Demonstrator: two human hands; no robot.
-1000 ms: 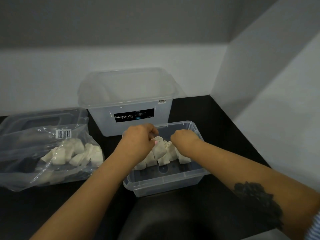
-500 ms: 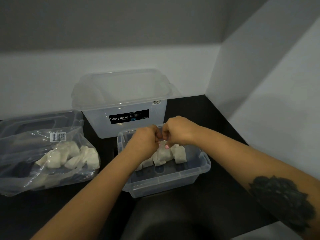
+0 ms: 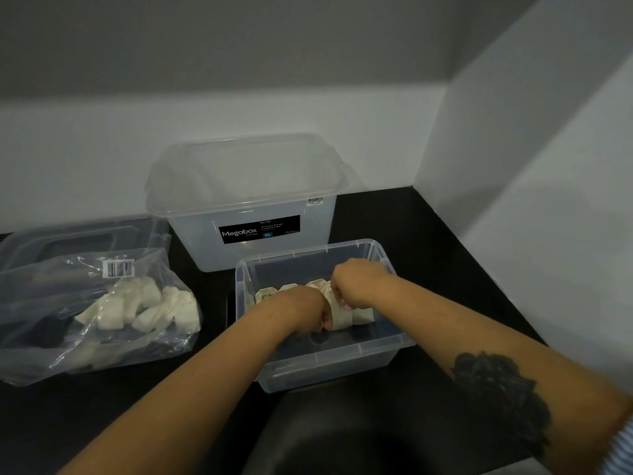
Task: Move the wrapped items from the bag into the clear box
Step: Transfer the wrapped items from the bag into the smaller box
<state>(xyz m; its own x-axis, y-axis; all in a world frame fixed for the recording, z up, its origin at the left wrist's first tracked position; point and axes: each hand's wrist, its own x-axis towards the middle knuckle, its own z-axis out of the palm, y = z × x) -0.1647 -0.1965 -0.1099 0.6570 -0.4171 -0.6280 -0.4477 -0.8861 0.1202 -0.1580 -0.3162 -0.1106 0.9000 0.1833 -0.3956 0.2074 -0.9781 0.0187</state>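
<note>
Wrapped items under hands, "Megabox" label behind

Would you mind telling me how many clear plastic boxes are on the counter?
2. The small open box sits in front, with both hands inside it; the tall Megabox stands behind it against the wall. A lid-like piece behind the bag may belong to another.

Both hands fill the middle of the clear box; the row of packets blocks its centre, front strip of floor is bare. Megabox stands just behind the far rim, wall closes the right. Open black counter between box and bag.
</note>
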